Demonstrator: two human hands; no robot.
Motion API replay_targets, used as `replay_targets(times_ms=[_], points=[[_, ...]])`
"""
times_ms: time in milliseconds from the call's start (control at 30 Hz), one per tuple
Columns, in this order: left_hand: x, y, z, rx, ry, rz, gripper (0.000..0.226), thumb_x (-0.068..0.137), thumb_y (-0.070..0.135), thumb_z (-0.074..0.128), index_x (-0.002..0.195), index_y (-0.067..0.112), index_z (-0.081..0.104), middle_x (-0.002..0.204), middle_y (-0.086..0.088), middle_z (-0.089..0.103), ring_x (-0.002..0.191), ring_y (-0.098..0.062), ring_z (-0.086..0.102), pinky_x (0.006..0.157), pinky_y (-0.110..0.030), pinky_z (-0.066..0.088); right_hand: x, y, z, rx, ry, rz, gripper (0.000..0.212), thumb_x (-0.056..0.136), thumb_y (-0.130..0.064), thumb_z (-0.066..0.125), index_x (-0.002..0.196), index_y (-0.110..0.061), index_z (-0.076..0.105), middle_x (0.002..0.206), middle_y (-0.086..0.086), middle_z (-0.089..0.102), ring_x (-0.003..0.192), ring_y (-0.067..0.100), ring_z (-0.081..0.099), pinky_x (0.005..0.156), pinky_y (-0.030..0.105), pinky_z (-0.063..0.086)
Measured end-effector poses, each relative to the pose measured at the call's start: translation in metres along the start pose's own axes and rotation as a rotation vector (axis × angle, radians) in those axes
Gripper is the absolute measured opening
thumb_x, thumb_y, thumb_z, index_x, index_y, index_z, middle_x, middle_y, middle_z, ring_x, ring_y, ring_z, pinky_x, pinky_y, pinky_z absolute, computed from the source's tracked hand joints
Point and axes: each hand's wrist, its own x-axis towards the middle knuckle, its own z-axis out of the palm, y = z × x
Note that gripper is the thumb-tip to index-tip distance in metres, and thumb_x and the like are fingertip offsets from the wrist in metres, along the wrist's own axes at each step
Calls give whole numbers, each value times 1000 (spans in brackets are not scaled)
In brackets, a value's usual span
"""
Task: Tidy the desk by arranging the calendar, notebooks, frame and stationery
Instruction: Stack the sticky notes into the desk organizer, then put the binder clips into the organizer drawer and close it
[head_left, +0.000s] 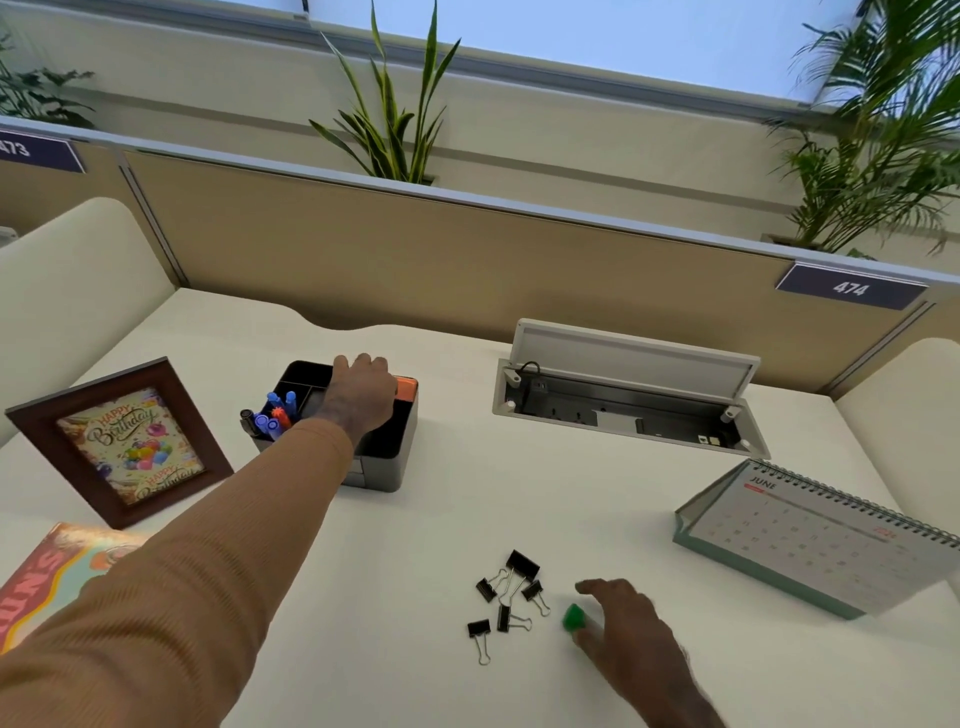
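My left hand (361, 392) reaches over the grey desk organizer (384, 457) and grips an orange block (408, 387) at its back right corner. Pens (272, 415) stand in the organizer's left compartment. My right hand (623, 631) is low on the desk, pinching a small green object (573, 618). Several black binder clips (506, 597) lie scattered just left of it. A brown framed birthday picture (117, 441) leans at the left. A colourful notebook (47, 577) lies at the left edge, partly under my sleeve. The June desk calendar (826, 540) stands at the right.
An open cable box (623, 400) with its lid raised is set into the desk at the back right. A beige partition (467, 260) runs behind the desk, with plants above it. Rounded side dividers flank both ends.
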Motion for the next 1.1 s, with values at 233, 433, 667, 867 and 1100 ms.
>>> replay_targets(times_ms=[233,433,667,867,1100], points=[[-26,8,-11,-226,242,-79,39,81,12,49,114,22,66,114,-3,58,103,-26,50,86,-42,37,-6,8,19,-30,47,-7,31,90,-37,50,121,-40,52,115,-10,52,110,16,51,83,30,45],[-99,59,-17,-872,237,66,31,89,13,53,115,25,66,109,0,62,93,-17,58,85,-29,44,-5,-6,0,673,101,87,33,79,-21,75,99,-41,58,94,-9,66,67,8,64,64,21,49],[-178,114,-10,-1597,-392,10,28,89,21,65,116,21,67,111,1,69,93,-18,70,84,-34,58,-9,-59,-13,1267,-3,59,23,80,-5,72,102,-12,71,96,6,76,88,21,71,72,29,57],[-184,103,-19,-1773,-403,-114,17,87,13,68,103,12,73,103,-12,71,93,-30,71,85,-35,58,-9,-74,-18,1278,-10,21,27,77,-3,75,101,-12,71,94,4,77,85,13,72,76,25,54],[-178,89,-31,-1680,-317,-97,24,78,12,77,102,13,73,99,-2,73,83,-14,70,80,-23,56,-6,-76,-23,1195,37,-28,28,81,-16,74,107,-23,69,96,-1,76,90,14,71,81,31,55]])
